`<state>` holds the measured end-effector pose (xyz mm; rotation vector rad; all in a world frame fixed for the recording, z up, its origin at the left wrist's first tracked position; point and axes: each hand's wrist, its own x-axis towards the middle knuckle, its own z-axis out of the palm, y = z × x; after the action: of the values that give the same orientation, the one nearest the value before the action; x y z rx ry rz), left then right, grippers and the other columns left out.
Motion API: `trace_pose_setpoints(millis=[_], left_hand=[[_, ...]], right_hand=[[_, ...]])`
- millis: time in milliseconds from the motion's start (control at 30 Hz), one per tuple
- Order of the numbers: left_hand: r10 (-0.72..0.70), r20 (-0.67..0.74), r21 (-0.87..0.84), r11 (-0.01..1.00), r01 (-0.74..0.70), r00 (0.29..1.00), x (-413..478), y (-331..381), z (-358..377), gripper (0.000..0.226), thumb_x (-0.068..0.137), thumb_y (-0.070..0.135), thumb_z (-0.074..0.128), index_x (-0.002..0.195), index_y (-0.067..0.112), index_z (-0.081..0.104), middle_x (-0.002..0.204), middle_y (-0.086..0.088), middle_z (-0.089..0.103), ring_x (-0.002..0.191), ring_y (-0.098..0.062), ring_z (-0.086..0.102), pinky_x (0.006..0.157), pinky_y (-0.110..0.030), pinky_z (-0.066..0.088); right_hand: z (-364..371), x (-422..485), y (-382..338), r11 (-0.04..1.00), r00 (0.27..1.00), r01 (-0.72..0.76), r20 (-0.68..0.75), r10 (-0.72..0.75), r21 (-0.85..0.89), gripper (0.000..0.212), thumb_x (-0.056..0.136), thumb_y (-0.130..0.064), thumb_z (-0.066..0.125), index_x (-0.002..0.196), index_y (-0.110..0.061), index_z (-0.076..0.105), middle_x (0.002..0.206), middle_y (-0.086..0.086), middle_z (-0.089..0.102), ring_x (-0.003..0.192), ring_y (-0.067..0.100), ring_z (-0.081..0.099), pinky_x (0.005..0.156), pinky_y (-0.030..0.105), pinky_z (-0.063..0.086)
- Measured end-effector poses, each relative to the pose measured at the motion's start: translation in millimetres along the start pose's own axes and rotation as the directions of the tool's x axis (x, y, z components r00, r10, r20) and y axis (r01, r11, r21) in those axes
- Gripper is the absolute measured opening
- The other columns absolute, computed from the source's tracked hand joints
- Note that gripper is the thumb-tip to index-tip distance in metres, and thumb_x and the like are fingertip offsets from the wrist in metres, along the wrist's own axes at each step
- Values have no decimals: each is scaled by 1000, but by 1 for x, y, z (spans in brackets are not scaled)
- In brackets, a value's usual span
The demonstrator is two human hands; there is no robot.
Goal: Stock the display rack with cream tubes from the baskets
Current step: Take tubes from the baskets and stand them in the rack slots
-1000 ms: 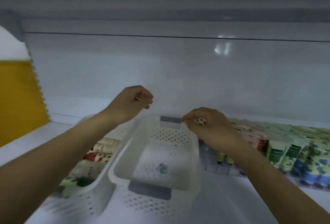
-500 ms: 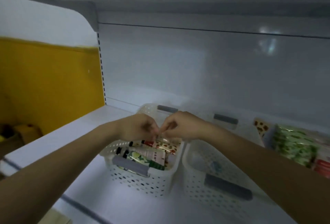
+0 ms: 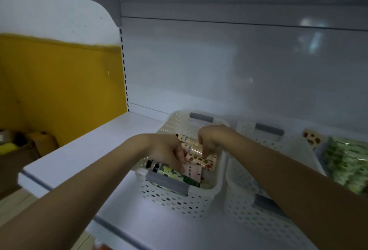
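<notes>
Operator: Report the location of the stock.

Inspector: The cream tubes point(image 3: 192, 170) lie in a loose pile inside the left basket point(image 3: 179, 204), a white perforated bin with grey handles. It stands on the white shelf point(image 3: 79, 154). The right basket point(image 3: 249, 210) stands just beside it. Green-patterned tubes point(image 3: 346, 160) are packed at the far right of the shelf.

Operator: Report hand status.

Inspector: Both hands reach into the left basket. The right hand point(image 3: 211, 140) has its fingers curled round a gold ribbed tube point(image 3: 192, 145) near the top of the pile. The left hand point(image 3: 165, 150) has its fingers curled down, with the fingertips on a pale pink tube point(image 3: 193, 173). Whether that hand grips the tube cannot be determined. A strawberry-print tube point(image 3: 201, 161) lies between the two hands.
</notes>
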<state>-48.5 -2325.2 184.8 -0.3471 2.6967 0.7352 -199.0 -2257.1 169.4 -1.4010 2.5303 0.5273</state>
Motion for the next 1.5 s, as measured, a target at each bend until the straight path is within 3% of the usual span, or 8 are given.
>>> trace_pose_setpoints(millis=[233, 400, 533, 633, 933, 1100, 1200, 1500], left_hand=[[15, -251, -153, 987, -55, 968, -9, -2, 3, 21, 83, 14, 66, 99, 16, 53, 100, 1, 60, 92, -16, 60, 77, -29, 53], [12, -465, -582, 750, -315, 885, -21, 3, -7, 18, 89, 7, 56, 106, 4, 58, 105, -13, 65, 96, -24, 65, 82, -31, 54], [-24, -549, -737, 485, -471, 835, -23, 31, -8, 16, 93, 14, 48, 108, 10, 55, 94, -11, 68, 88, -21, 67, 79, -33, 55], [-33, -577, -753, 408, -516, 816, -16, 60, -6, 12, 96, 19, 45, 100, 17, 56, 83, -3, 68, 79, -15, 68, 72, -28, 55], [137, -563, -735, 370, -569, 815, 22, 171, 21, 21, 102, 26, 29, 112, 26, 47, 79, -5, 55, 54, -14, 50, 47, -22, 42], [254, -469, -773, 345, -532, 846, 45, 228, 37, 37, 95, 5, 40, 121, 30, 40, 86, -4, 54, 70, -14, 50, 62, -26, 41], [281, -417, -811, 314, -493, 864, 55, 255, 49, 14, 94, 3, 46, 100, 14, 51, 88, -4, 54, 77, -13, 58, 68, -28, 37], [352, -412, -732, 421, -535, 840, 106, 293, 69, 22, 90, 9, 57, 110, 14, 52, 89, 2, 65, 82, -11, 65, 67, -25, 52]], right_hand=[[-9, -12, 8, 883, 969, 161, -239, -58, 441, 15, 84, -26, 64, 85, -12, 62, 81, -10, 54, 69, 7, 51, 62, 17, 39], [-18, -39, 29, 118, 948, 284, -297, 116, 952, 7, 84, -19, 65, 79, -15, 63, 83, 0, 65, 81, 12, 62, 76, 24, 47], [-18, -73, 51, -524, 943, 330, -306, 135, 785, 5, 92, -17, 54, 90, -15, 58, 87, 1, 63, 84, 13, 62, 80, 31, 50], [-15, -99, 72, -712, 929, 329, -348, 127, 620, 14, 93, -16, 47, 84, -13, 57, 77, 2, 66, 73, 13, 67, 66, 30, 56], [29, -178, 138, -801, 951, 251, -295, 98, 543, 35, 95, -20, 33, 122, -1, 46, 73, 10, 70, 46, 10, 55, 41, 16, 46], [64, -222, 178, -758, 934, 352, -260, 246, 548, 26, 95, -26, 41, 106, -5, 52, 85, 10, 64, 46, 11, 53, 38, 16, 43], [84, -245, 206, -733, 892, 449, -216, 397, 510, 13, 93, -18, 48, 91, -4, 48, 78, 7, 54, 46, 11, 55, 44, 19, 50], [141, -290, 250, -361, 722, 605, -299, 624, 709, 17, 95, -13, 40, 90, -16, 55, 75, -3, 60, 62, 7, 58, 66, 24, 45]])
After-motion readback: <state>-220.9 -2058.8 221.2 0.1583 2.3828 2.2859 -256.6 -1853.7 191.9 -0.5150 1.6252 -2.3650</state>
